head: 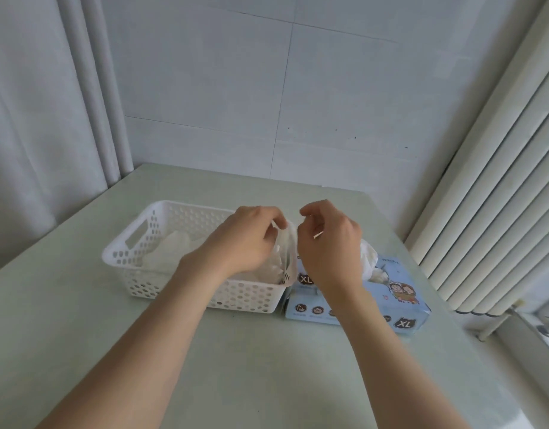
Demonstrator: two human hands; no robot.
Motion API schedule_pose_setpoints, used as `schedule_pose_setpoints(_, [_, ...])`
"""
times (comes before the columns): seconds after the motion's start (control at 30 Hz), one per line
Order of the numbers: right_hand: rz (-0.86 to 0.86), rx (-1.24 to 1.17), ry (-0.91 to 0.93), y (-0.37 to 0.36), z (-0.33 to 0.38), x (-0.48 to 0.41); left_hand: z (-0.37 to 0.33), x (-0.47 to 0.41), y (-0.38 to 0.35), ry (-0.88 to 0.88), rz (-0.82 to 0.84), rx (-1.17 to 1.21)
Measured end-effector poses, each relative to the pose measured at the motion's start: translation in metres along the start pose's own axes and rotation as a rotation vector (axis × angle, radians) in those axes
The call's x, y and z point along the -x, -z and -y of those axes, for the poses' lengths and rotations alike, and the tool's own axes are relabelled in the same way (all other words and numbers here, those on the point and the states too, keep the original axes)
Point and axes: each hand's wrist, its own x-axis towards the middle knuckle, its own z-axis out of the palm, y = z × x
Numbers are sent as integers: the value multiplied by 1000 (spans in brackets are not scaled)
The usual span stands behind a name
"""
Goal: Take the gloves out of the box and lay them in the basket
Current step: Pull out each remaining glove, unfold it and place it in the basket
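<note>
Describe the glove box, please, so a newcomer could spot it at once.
On the pale green table, look right of the white perforated basket. The box lies beside it: the only blue thing, marked XL, with cartoon figures.

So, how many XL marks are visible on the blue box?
2. One XL mark is on the box top, beside the basket; the other is on its front face, near the right corner. The right forearm covers part of the box and may hide more.
</note>
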Motion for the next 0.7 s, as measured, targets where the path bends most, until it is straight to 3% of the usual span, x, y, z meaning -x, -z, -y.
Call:
schedule_pose_setpoints(0.1, [-23, 95, -102, 16, -19, 2, -20, 3, -10, -20, 103, -22])
schedule_pose_setpoints(0.2, [124, 294, -259, 32, -31, 9, -32, 6, -21, -15, 242, -104])
schedule_pose_setpoints(0.33, [258, 387, -332, 39, -45, 20, -35, 7, -34, -5, 234, -212])
schedule_pose_setpoints(0.47, [144, 327, -306, 36, -51, 21, -37, 8, -40, -1, 108, -208])
schedule_pose_setpoints(0.6, [63, 281, -166, 32, -59, 25, -39, 7, -46, -6, 12, -219])
schedule_pose_setpoints(0.7, [-28, 245, -90, 32, -61, 28, -38, 6, -51, 13, 20, -219])
